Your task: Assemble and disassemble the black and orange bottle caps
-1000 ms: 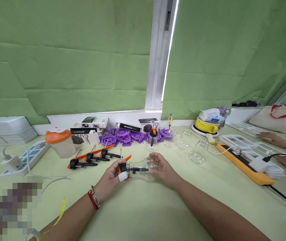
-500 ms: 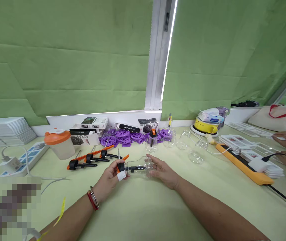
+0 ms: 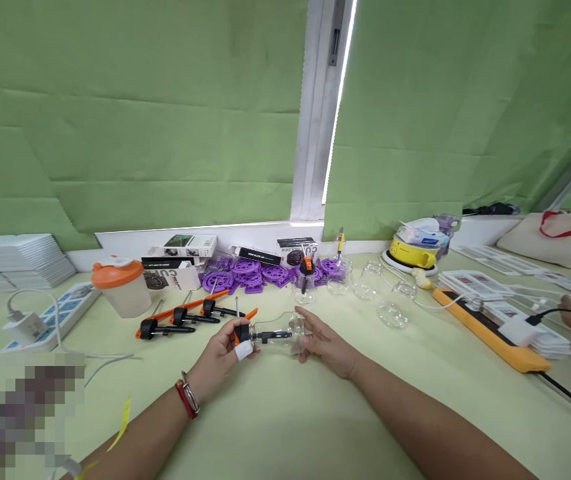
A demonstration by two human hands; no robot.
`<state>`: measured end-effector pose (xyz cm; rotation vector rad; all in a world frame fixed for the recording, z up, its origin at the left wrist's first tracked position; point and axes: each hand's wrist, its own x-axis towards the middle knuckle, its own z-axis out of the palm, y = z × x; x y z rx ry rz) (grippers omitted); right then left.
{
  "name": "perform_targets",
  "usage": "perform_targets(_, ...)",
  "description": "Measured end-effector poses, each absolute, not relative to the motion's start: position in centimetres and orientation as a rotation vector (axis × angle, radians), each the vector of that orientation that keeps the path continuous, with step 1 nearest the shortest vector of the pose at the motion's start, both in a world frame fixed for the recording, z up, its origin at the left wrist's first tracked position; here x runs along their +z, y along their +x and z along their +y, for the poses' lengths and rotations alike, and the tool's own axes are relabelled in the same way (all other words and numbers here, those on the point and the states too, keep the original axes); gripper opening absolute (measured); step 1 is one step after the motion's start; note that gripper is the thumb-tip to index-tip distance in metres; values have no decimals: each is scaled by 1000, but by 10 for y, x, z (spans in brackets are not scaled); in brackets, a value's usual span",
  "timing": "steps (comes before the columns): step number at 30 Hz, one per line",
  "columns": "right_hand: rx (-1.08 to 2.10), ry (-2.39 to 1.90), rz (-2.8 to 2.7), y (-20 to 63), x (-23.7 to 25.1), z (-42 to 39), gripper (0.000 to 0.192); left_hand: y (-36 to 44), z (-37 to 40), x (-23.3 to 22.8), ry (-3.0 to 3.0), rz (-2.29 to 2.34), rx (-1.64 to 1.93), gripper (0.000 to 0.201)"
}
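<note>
Black-and-orange top, clear bottle held sideways, dark stem inside

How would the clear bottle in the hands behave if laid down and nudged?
The clear bottle would probably roll, given its rounded body, though the metal rod and orange arm jutting out near the black cap might stop it. Its smooth, shiny wall may be slippery. It looks fairly stiff: no dent shows near the right hand.
</note>
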<state>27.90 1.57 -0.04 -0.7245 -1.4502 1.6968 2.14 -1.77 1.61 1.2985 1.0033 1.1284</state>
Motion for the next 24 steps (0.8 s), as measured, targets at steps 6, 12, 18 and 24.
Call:
perform_targets(6,1732,-873,-1438,274,0,18,70,24,-19,19,1277,991,1134,44)
perform_targets(12,1753,-794,-1442,278,-7,19,83,23,-18,17,1281,1005,1122,45)
perform_targets(18,1709,-824,-1509,282,-5,18,86,22,-19,15,1287,986,1108,46)
perform_targets(24,1671,-870,-1521,277,-5,19,69,25,-19,17,1269,991,1123,47)
